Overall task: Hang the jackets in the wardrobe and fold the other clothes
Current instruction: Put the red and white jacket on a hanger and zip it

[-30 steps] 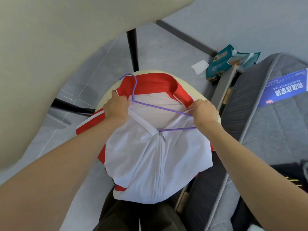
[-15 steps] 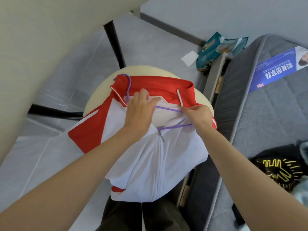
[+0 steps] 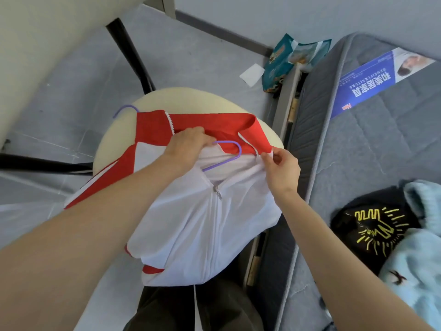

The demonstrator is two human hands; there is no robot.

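A white and red zip jacket [image 3: 202,223] lies front up on a round cream stool [image 3: 195,99], hanging over its near edge. A purple wire hanger [image 3: 226,156] sits inside the open neck; its hook [image 3: 125,108] pokes out past the red collar at the upper left. My left hand [image 3: 186,144] grips the hanger and the collar fabric at the neck. My right hand [image 3: 281,168] pinches the right edge of the jacket's opening beside the collar. The zip pull [image 3: 217,192] sits just below the hanger.
A grey mattress [image 3: 372,144] runs along the right, with a blue printed sheet [image 3: 372,80], a black garment with yellow print [image 3: 372,230] and a light blue garment [image 3: 415,271]. A teal bag [image 3: 286,60] and white paper [image 3: 251,74] lie on the floor. A cream table edge [image 3: 47,39] and black legs [image 3: 133,56] stand left.
My left hand has moved from the left shoulder to the neck and taken hold of the hanger. The hanger has turned and slid further inside the jacket. My right hand has shifted right along the collar edge.
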